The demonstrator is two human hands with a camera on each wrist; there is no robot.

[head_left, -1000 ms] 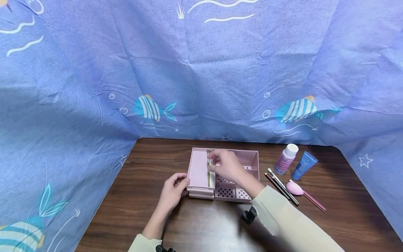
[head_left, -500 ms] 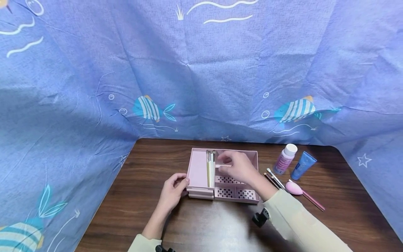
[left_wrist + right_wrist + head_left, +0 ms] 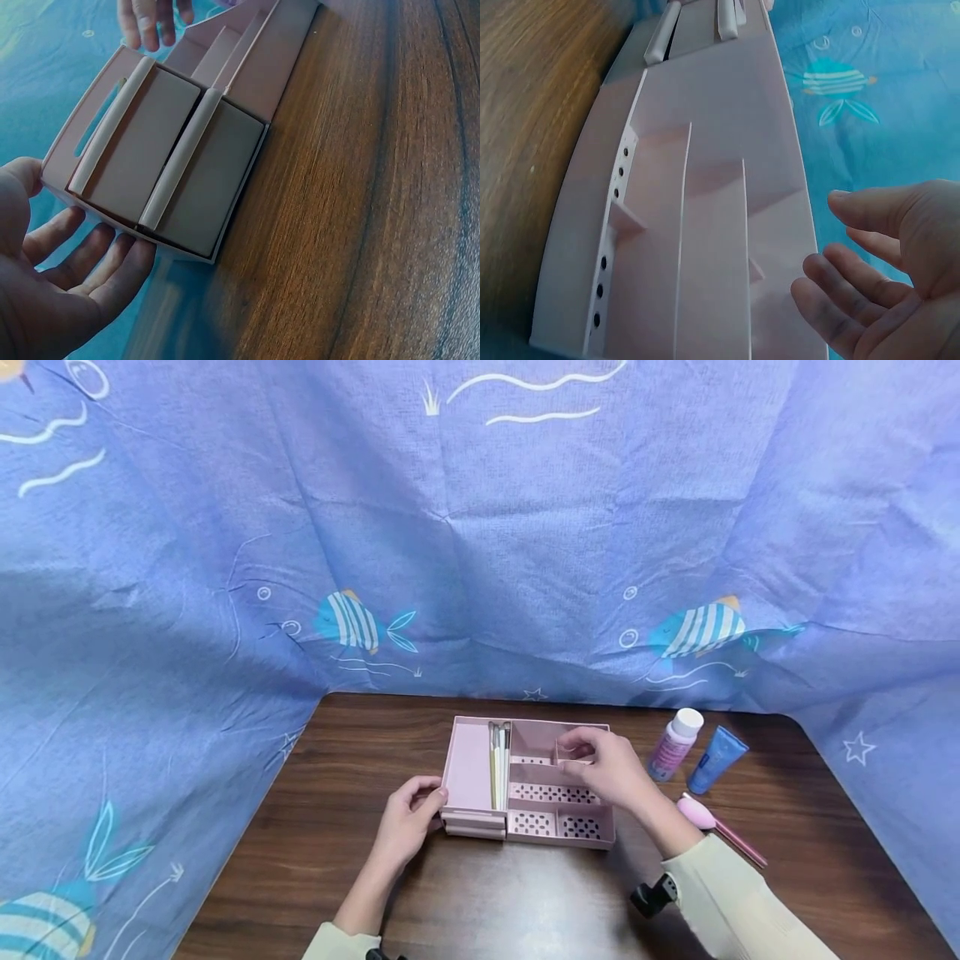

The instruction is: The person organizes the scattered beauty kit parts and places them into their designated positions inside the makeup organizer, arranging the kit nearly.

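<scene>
I see the pink organizer [image 3: 468, 764] with its long axis left to right, its left end gripped by the left hand [image 3: 408, 817]; the right hand [image 3: 607, 767], relaxed and holding nothing, is over its rear right part. Right of the organizer are bottle [image 3: 671, 750], blue tube [image 3: 717, 760] and makeup sponge [image 3: 697, 813], the right forearm [image 3: 671, 823] crossing before the sponge.

Smooth matt plastic organizer [image 3: 468, 764]

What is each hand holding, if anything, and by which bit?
The left hand holds the pink box by its left side, near the front corner. The right hand holds nothing.
</scene>
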